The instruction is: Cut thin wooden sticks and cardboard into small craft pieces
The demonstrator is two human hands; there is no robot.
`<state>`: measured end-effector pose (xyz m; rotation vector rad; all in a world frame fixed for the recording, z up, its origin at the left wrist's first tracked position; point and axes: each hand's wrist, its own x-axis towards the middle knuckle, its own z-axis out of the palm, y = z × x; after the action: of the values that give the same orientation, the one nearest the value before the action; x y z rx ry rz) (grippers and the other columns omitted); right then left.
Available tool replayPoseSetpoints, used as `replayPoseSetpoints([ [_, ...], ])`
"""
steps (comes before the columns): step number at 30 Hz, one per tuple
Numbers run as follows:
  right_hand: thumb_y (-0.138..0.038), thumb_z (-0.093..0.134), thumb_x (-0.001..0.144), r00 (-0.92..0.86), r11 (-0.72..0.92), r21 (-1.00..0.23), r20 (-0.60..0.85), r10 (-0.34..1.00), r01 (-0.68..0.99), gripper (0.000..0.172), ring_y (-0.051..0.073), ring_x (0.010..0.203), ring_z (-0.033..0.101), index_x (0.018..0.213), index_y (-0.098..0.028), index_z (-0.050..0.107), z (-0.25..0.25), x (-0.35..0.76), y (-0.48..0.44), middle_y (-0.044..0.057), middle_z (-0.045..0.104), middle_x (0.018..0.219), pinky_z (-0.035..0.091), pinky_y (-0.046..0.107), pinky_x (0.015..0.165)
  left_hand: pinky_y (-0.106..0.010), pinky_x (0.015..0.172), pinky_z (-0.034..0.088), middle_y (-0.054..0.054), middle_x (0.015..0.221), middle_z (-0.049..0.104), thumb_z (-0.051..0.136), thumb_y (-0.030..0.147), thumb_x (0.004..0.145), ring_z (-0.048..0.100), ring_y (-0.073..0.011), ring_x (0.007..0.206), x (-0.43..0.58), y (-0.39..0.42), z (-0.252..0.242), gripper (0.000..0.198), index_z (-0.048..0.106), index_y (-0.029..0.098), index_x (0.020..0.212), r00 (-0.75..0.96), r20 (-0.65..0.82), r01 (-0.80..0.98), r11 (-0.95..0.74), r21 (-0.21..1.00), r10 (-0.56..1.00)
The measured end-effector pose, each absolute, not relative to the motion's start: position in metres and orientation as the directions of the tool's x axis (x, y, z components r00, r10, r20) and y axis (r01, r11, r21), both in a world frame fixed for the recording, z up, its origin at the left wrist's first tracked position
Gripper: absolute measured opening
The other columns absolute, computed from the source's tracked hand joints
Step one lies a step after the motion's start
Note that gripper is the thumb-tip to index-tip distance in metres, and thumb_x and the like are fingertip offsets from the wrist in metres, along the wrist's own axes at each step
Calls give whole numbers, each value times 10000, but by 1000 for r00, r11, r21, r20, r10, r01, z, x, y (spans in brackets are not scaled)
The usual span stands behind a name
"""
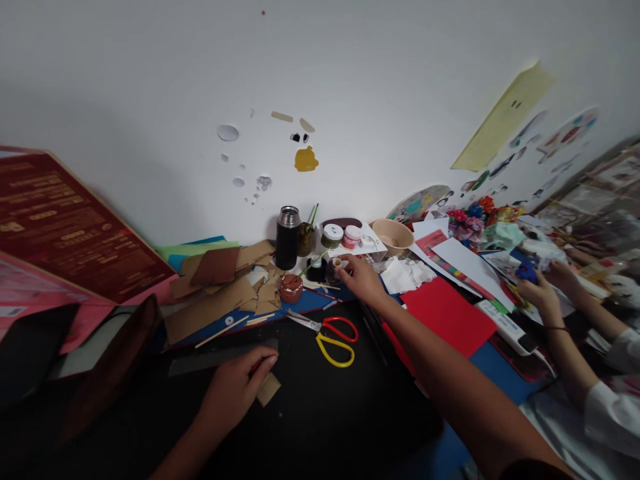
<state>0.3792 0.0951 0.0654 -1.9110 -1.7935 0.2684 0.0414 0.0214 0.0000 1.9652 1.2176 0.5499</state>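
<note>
The small container (337,263) stood among the pots near the wall, just beside a dark jar (316,269), apparently grouped there so that the black work surface (320,413) stayed free for handwork. The right hand (361,275) was stretched out to it, fingers curled in at its side; whether they were clamped on it or only resting there could not be told. The scissors (333,341) lay between the hands, handles spread, probably left within easy reach of both. The left hand (235,383) lay low over a clear ruler (200,361), thumb and forefinger drawn nearly together beside a cardboard piece (269,391), perhaps to steady it; its grip was hidden.
</note>
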Motion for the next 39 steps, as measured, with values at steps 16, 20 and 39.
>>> replayPoseSetpoints([
  [16, -386, 602, 957, 203, 25, -633, 284, 937, 774, 444, 196, 672, 628, 1336, -158, 642, 57, 377, 84, 10, 693, 720, 427, 281, 650, -319, 768, 526, 7, 962, 808, 478, 464, 970, 751, -234, 876, 42, 21, 0, 319, 752, 302, 989, 459, -25, 539, -256, 803, 888],
  [20, -486, 567, 973, 281, 67, -790, 294, 914, 610, 415, 174, 563, 561, 1208, -166, 688, 50, 368, 56, -19, 610, 620, 411, 264, 562, -329, 796, 508, 1, 949, 802, 494, 472, 957, 739, -240, 884, 42, 21, 3, 314, 751, 292, 950, 448, -31, 486, -214, 847, 894],
  [39, -383, 590, 989, -157, 231, -926, 192, 969, 297, 230, 122, 558, 528, 965, -199, 726, 39, 210, 34, -31, 617, 633, 396, 231, 560, -211, 436, 333, -3, 785, 636, 776, 327, 809, 561, -98, 497, 39, 36, 22, 428, 671, 161, 1189, 326, -131, -439, 272, 856, 936],
])
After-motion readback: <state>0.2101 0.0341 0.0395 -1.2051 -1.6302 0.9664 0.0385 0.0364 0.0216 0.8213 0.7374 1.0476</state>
